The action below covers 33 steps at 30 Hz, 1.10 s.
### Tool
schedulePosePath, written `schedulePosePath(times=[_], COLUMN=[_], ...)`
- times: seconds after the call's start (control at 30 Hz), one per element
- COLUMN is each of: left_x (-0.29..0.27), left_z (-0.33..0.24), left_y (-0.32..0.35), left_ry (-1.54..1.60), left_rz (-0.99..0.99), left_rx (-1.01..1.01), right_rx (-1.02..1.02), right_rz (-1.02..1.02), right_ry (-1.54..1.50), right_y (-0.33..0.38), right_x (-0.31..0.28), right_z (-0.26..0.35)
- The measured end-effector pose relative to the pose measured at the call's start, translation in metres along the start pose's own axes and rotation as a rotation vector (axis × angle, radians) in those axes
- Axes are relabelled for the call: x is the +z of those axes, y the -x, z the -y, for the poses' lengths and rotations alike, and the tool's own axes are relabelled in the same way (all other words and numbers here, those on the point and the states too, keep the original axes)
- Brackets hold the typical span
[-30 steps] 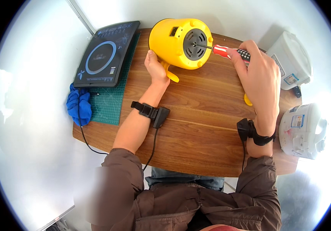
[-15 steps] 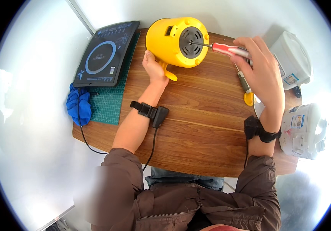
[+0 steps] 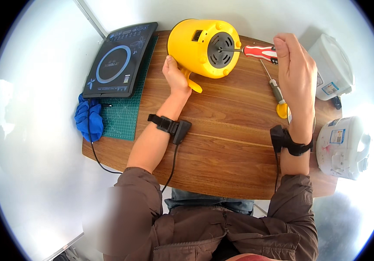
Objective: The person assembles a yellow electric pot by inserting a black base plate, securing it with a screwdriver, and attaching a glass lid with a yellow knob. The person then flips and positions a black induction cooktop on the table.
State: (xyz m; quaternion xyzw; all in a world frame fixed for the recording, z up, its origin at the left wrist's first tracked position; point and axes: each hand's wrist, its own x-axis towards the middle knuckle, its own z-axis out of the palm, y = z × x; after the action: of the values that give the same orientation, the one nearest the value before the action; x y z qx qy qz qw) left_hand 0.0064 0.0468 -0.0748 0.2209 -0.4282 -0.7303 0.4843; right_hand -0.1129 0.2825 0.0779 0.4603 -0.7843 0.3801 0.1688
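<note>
A yellow jug-shaped appliance point(image 3: 188, 50) lies tilted on its side at the far middle of the table, its round black vented base point(image 3: 221, 56) facing right. My left hand point(image 3: 176, 78) is closed on its near side, by the yellow handle. A red-and-white screwdriver point(image 3: 258, 52) runs level from the right, with its tip at the centre of the vented base. Around the end of its grip my right hand point(image 3: 296, 65) is closed, fingers curled. The screw, if any, at the tip is too small to make out.
Left of the appliance, a black induction cooktop point(image 3: 114, 63) rests on a green cutting mat point(image 3: 126, 122), beside a blue cloth point(image 3: 88, 119). A second screwdriver point(image 3: 277, 92), grey and yellow, lies beneath my right hand. Two white appliances, one point(image 3: 332, 65) behind the other point(image 3: 341, 148), stand at the right edge.
My right hand's fingers have gone from spread about the screwdriver grip to curled round its end. The screwdriver's grip has turned, and the yellow appliance has shifted slightly right.
</note>
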Motion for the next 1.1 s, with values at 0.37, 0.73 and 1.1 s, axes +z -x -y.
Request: schedulePosePath(times=[0.37, 0.73, 1.1], left_x=[-0.001, 0.002, 0.000], left_z=[0.004, 0.005, 0.005], left_y=[-0.005, -0.002, -0.004], left_ry=[0.075, 0.056, 0.091], left_rz=[-0.043, -0.013, -0.039], left_rx=[-0.035, -0.007, -0.041], right_rx=[-0.092, -0.123, -0.096], right_rz=[-0.042, -0.174, -0.041], right_ry=[0.044, 0.119, 0.089], right_y=[0.002, -0.001, 0.002], right_x=[0.006, 0.011, -0.001], right_z=[-0.007, -0.001, -0.001])
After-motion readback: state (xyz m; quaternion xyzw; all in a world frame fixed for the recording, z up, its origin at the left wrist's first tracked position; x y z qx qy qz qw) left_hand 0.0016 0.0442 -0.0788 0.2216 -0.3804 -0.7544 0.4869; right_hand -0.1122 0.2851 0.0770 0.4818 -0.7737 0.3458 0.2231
